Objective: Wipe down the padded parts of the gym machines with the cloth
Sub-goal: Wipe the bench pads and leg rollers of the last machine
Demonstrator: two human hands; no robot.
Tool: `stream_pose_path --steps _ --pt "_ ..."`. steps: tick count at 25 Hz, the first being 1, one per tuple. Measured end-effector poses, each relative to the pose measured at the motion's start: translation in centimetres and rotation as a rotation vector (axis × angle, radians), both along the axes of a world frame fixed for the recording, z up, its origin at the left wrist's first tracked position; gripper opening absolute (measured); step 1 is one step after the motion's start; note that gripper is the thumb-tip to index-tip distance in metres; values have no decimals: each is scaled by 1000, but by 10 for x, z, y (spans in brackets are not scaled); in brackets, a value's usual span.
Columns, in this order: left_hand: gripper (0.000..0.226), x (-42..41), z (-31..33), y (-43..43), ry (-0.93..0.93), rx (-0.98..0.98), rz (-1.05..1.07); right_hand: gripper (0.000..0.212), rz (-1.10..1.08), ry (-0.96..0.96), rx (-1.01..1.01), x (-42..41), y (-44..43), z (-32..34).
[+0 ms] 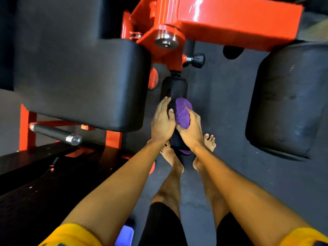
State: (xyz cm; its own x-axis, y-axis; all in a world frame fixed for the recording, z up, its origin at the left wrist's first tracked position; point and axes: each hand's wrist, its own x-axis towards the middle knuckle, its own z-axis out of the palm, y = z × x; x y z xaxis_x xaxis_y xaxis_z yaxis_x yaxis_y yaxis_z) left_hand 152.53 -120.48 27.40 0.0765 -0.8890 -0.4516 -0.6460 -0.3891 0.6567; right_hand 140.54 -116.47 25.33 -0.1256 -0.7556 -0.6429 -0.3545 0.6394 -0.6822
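Observation:
A black padded roller [174, 88] hangs from the orange machine frame [213, 20] at the centre of the view. My left hand [162, 121] wraps round the roller's left side, fingers pointing up and thumb across its front. My right hand [190, 129] grips a bunched purple cloth [182, 112] and holds it against the roller's right side. The roller's lower end is hidden behind both hands. A large black seat pad [79, 82] lies to the left, and another black pad [291, 100] to the right.
A black handle bar with a metal end cap [55, 133] juts out below the left pad. A black adjustment knob [198, 60] sticks out of the orange post. My bare feet [209, 141] stand on the dark rubber floor [227, 121]. A black footplate [44, 174] lies lower left.

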Motion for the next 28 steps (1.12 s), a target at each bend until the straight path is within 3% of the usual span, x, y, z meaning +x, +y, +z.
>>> stream_pose_path --steps 8,12,16,18,20,23,24,26,28 --pt "47 -3 -113 -26 20 141 258 76 101 137 -143 3 -47 -100" --pt "63 -1 -142 -53 145 139 452 81 207 202 -234 17 -99 -127" --pt "47 -4 -117 -64 284 188 541 87 258 231 -304 39 -32 -133" --pt "48 -6 -106 -61 359 165 585 88 275 158 -256 44 17 -127" --pt "59 -6 -119 -59 380 200 609 81 228 85 -232 41 28 -125" --pt "112 -1 -158 -48 459 359 571 70 222 185 -316 34 -32 -136" --pt "108 -7 -161 -45 460 353 552 67 235 218 -330 32 -62 -139" --pt "78 -22 -149 -44 379 275 529 60 220 245 -303 25 -111 -142" --pt "75 -30 -130 -44 357 207 520 59 181 242 -291 22 -120 -141"
